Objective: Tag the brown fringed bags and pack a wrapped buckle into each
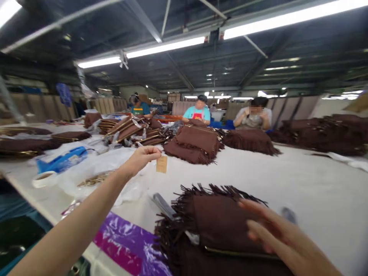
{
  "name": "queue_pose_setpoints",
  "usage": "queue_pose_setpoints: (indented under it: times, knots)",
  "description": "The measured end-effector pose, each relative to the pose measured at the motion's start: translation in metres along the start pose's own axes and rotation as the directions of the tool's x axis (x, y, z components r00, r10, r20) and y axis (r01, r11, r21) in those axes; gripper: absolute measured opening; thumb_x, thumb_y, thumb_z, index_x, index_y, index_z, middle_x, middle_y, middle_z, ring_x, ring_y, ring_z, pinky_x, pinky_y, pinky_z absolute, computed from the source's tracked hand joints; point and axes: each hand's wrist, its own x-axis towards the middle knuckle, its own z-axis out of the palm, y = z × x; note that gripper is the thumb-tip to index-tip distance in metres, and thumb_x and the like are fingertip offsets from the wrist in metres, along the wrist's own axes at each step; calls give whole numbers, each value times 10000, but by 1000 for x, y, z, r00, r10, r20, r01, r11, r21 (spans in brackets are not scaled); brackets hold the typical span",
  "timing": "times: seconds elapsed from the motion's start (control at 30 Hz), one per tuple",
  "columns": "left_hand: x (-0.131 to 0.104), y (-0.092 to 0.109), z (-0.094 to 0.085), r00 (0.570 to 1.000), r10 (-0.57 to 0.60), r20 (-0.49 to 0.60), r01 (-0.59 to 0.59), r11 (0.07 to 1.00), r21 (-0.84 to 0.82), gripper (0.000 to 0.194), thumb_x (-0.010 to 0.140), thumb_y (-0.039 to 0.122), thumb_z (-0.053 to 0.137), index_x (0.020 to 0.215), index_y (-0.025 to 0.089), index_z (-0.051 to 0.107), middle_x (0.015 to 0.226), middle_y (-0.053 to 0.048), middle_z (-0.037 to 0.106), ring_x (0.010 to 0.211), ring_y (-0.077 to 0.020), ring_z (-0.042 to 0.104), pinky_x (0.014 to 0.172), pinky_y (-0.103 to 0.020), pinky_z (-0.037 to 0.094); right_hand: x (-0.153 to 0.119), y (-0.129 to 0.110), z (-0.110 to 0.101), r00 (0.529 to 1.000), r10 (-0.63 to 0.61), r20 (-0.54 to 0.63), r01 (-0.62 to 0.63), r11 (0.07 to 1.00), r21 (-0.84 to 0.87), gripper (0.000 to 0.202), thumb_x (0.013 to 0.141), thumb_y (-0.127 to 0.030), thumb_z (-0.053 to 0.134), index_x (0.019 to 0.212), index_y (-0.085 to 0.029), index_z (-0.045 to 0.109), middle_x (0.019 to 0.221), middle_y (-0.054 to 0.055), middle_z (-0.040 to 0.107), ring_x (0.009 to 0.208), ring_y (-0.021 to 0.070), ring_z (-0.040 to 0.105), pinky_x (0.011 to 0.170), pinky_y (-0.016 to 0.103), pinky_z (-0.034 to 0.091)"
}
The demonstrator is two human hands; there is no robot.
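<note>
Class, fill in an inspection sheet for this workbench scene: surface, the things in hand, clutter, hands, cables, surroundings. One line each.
Surface: white table, wide, shared with other workers.
Things in hand: small tan paper tag, hanging from the left hand's fingertips; brown fringed bag on top of a stack, under the right hand.
Clutter: purple plastic sheet, clear plastic bags, roll of tape, blue packet, more piles of brown fringed bags.
Hands: left hand pinches the tag; right hand blurred, fingers spread over the bag, contact unclear.
Cables: nothing seen.
Surroundings: three seated workers at the far side, strip lights overhead.
</note>
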Motion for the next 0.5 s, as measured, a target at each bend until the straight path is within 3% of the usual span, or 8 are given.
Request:
queue_pose_setpoints:
  times: [0.03, 0.1, 0.13, 0.23, 0.33, 0.37, 0.43, 0.5]
  knots:
    - [-4, 13, 21, 994, 46, 97, -44, 999, -28, 214, 635, 360, 701, 673, 160, 635, 957, -27, 656, 901, -185, 561, 776, -280, 395, -1, -8, 6, 995, 53, 85, -62, 992, 110, 612, 825, -578, 601, 1316, -222, 519, 867, 68, 695, 517, 152, 583, 454, 268, 501]
    - [-17, 33, 62, 962, 98, 255, -81, 994, -79, 174, 658, 323, 682, 685, 154, 648, 1015, -43, 640, 934, -197, 560, 804, -292, 394, 6, -27, 24, 975, 76, 210, -152, 916, 371, 780, 801, -565, 630, 1442, -230, 337, 1251, 173, 576, 649, 170, 643, 457, 254, 491]
    - [-25, 41, 82, 943, 110, 314, -83, 992, -97, 164, 669, 313, 672, 694, 152, 653, 1030, -48, 632, 936, -198, 559, 801, -291, 394, 13, -36, 33, 963, 63, 261, -182, 866, 465, 818, 778, -564, 659, 1445, -235, 319, 1295, 183, 539, 661, 167, 652, 440, 232, 475]
    - [-47, 47, 131, 901, 79, 426, 3, 982, -190, 194, 703, 337, 669, 731, 147, 636, 1032, -50, 616, 868, -174, 561, 745, -270, 400, 26, -51, 50, 935, 21, 354, -248, 753, 609, 640, 759, -564, 687, 1243, -173, 537, 998, 112, 665, 615, 152, 652, 410, 174, 432]
    - [-65, 38, 164, 857, 29, 514, 209, 893, -399, 369, 781, 512, 616, 920, 171, 592, 888, -29, 617, 755, -149, 566, 676, -254, 410, 24, -45, 44, 943, 26, 331, -249, 715, 653, 432, 786, -543, 683, 965, -154, 623, 678, 17, 645, 521, 118, 607, 405, 148, 420]
    - [-70, 33, 170, 817, 33, 575, 285, 844, -453, 450, 803, 588, 561, 983, 175, 570, 844, -28, 617, 737, -152, 575, 657, -253, 415, 21, -41, 38, 950, 41, 309, -246, 706, 664, 402, 797, -534, 681, 929, -160, 616, 627, 3, 635, 494, 106, 587, 406, 142, 417]
    - [-81, 22, 178, 688, 47, 724, 426, 781, -456, 545, 822, 664, 473, 1039, 170, 549, 808, -44, 632, 697, -154, 596, 600, -238, 408, 14, -30, 24, 963, 84, 257, -242, 691, 682, 372, 806, -523, 685, 874, -168, 598, 559, -12, 618, 454, 88, 545, 404, 130, 401]
    - [-91, 11, 179, 567, 1, 824, 491, 802, -339, 472, 820, 593, 530, 990, 155, 578, 760, -43, 645, 598, -120, 572, 529, -206, 369, 7, -19, 8, 972, 146, 185, -234, 681, 694, 383, 789, -532, 705, 827, -171, 584, 520, -20, 601, 425, 75, 502, 392, 124, 377]
